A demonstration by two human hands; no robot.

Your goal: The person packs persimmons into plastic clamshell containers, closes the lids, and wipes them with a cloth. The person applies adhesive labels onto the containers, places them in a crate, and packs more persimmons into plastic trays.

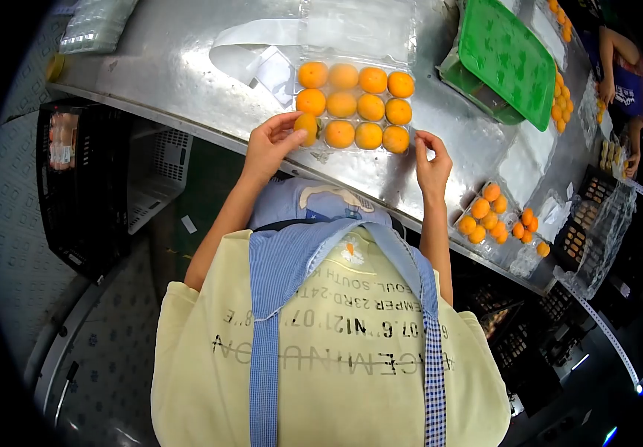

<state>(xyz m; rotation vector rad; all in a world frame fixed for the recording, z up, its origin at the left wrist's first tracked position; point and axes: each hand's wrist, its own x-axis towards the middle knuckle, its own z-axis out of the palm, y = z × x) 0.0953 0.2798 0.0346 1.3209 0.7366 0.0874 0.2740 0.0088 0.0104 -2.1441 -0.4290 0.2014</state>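
In front of me on the metal table lies an opened clear plastic clamshell box (356, 57), its lid folded back away from me. Rows of round orange fruits (371, 107) fill its base. My left hand (270, 144) holds one orange fruit (306, 128) between thumb and fingers at the near left corner of the box. A bit of dark green shows beside that fruit. At the near right corner, my right hand (433, 162) has its thumb and forefinger brought together on the box's edge.
A green lid or tray (506, 59) rests on a container to the right. Loose orange fruits (489, 212) lie near the table's right front edge. Stacked clear boxes (98, 26) stand at the far left. Black crates (87, 186) stand beside the table; another person's arm (619, 56) shows far right.
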